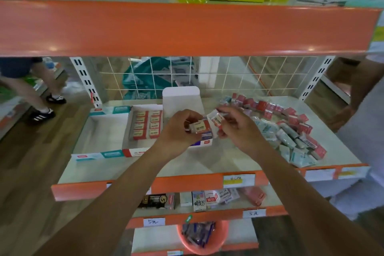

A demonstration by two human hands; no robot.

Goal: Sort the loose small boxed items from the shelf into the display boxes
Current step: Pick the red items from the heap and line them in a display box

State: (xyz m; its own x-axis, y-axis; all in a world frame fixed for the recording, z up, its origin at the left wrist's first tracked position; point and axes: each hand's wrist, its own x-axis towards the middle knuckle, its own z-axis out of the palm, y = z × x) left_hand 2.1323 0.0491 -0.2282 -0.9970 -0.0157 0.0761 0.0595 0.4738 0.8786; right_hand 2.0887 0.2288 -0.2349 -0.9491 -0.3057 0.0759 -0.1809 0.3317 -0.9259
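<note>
Two glossy rectangular erasers (198,127) in hands (180,127).

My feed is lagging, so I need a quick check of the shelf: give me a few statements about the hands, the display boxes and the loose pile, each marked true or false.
1. Each hand holds a small boxed item marked 2B. True: the left hand holds one, the right hand another.
2. The teal-trimmed display box at the far left is full. False: it looks empty inside.
3. The red-trimmed display box holds items laid in two columns. True.
4. The loose pile lies left of the hands. False: it lies to their right.
5. The pile is all red items. False: red and pale teal ones are mixed.
</note>
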